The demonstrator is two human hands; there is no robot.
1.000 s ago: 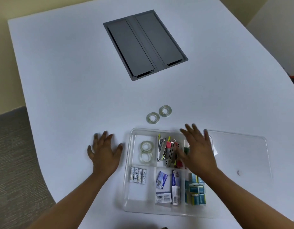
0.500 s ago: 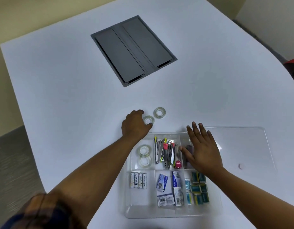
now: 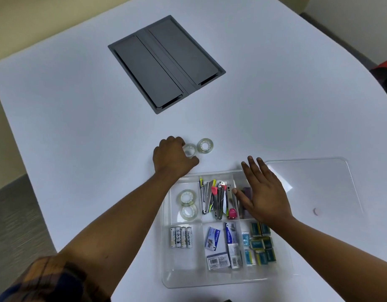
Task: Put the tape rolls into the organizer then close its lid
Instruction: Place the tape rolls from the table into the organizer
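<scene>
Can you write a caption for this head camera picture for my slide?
Left hand reaches a tape roll on the table while the right hand rests over the open organizer.

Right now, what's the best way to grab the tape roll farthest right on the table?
Pinch the far-right tape roll across its outer rim from above. It lies flat, and its right side is free, while the neighbouring roll sits close on its left.

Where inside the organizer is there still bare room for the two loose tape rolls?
In the organizer, bare floor lies below the batteries, and beside the two stored rolls. The clip and box compartments are crowded.
</scene>
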